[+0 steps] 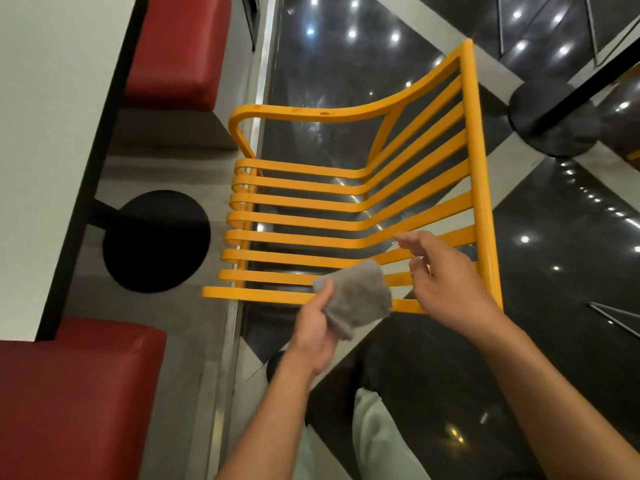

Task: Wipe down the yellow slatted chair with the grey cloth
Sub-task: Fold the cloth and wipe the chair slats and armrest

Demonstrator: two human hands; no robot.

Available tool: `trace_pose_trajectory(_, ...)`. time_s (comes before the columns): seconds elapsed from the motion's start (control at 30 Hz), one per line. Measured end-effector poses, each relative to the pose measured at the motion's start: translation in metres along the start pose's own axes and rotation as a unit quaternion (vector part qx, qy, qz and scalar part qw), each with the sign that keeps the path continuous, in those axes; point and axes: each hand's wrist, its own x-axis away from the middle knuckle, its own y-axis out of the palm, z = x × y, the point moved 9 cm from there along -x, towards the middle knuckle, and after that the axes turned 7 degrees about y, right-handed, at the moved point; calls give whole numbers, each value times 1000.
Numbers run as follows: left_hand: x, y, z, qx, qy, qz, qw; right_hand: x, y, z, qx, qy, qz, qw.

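Centrally, the yellow chair (pixel 304 221) is seen from above on a glossy dark floor (pixel 346 64), its seat slats running left to right. The grey cloth (pixel 356 296) is held bunched between the thumb and curled fingers of the left hand (pixel 313 327), over the nearest slats. The right hand (pixel 446 282) is held open just right of the cloth, fingers loosely spread, nothing gripped. A white table (pixel 52 116) and two red seats (pixel 69 393) are placed to the left.
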Motion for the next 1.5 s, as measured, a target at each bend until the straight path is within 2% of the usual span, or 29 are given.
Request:
trace_pose_trajectory(0.13, 9, -109, 42, -88, 55, 149, 983, -3, -25, 5, 37, -8, -1, 999)
trace_pose_trajectory(0.2, 6, -142, 55, -221, 70, 195, 953, -1, -33, 9, 60, -14, 2, 998)
trace_pose_trajectory(0.27, -8, -160, 49, -345, 45, 245, 905, 0, -35, 14, 91, -20, 3, 996)
trace_pose_trajectory(0.33, -23, -148, 29, -406, 20, 242, 881, 2, -37, 22, 121, -22, 5, 992)
trace_pose_trajectory(0.4, -31, -117, 2, -439, 15, 216, 872, 5, -40, 29, 132, -26, 6, 991)
trace_pose_trajectory(0.6, -55, 23, -80, -514, 35, 89, 852, 12, -38, 40, 154, -49, -13, 987)
trace_pose_trajectory(0.77, -55, 85, -97, -449, 20, 75, 890, 12, -45, 41, 139, -62, 0, 988)
trace_pose_trajectory(0.87, -37, 101, -99, -261, -11, 39, 964, 12, -45, 39, 121, -73, -3, 990)
trace_pose_trajectory(0.93, -18, 115, -88, -153, -17, 6, 988, 14, -43, 37, 109, -80, -8, 991)
trace_pose_trajectory(1.03, -1, 119, -70, -16, -23, -28, 999, 16, -43, 31, 92, -90, -8, 992)
trace_pose_trajectory(1.1, 6, 102, -59, 30, -32, -22, 999, 15, -43, 28, 79, -89, -9, 993)
trace_pose_trajectory(1.17, 8, 71, -41, 48, -17, 7, 999, 10, -42, 27, 81, -83, -10, 993)
trace_pose_trajectory(1.23, 5, 22, -18, 41, 14, 72, 996, 5, -42, 28, 93, -80, -7, 992)
trace_pose_trajectory(1.3, -1, -32, 15, 2, 42, 146, 988, -1, -47, 29, 94, -74, 11, 993)
trace_pose_trajectory(1.4, -15, -99, 76, -165, 70, 203, 963, -9, -62, 34, 102, -64, 70, 990)
trace_pose_trajectory(1.47, -27, -129, 115, -340, 63, 226, 911, -13, -76, 41, 116, -49, 118, 985)
trace_pose_trajectory(1.5, -36, -144, 129, -429, 49, 243, 869, -14, -82, 45, 118, -36, 137, 983)
